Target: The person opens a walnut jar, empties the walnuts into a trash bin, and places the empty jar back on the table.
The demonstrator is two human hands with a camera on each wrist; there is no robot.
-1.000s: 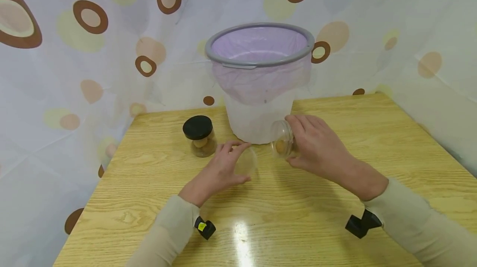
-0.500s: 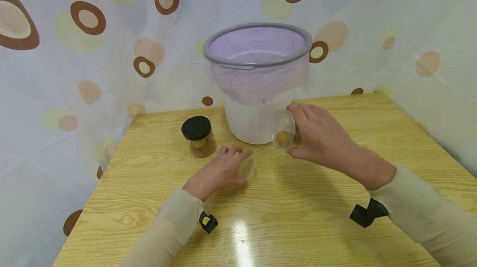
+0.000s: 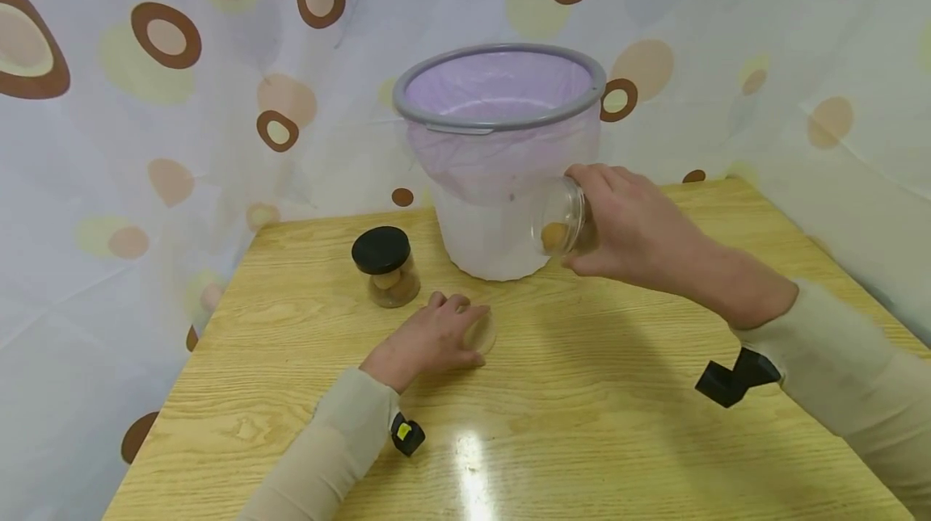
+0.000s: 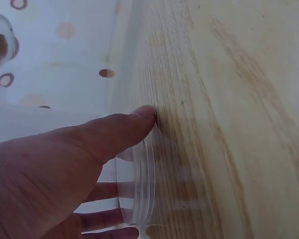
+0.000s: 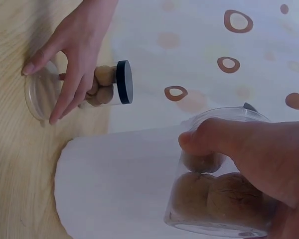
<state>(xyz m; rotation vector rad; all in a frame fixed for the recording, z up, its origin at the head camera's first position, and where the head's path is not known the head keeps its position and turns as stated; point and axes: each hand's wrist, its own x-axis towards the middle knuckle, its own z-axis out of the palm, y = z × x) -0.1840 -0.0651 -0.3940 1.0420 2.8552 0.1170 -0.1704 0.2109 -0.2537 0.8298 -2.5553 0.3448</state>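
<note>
My right hand grips a clear jar, tilted well over in the air in front of the bin. Several brown, round, nut-like balls lie inside it, as the right wrist view shows. My left hand holds a clear round lid down at the table, thumb on one side of its rim and fingers on the other. In the left wrist view the lid lies flat at the wood surface. A second clear jar with a black cap and similar balls stands upright beyond the left hand.
A white bin with a grey rim and a purple liner stands at the back of the wooden table. Behind it hangs a pale curtain with brown rings, which also covers the right side.
My right hand has risen and moved slightly right with the jar. The left hand has lowered the lid to the table. The black-capped jar has stayed in place.
</note>
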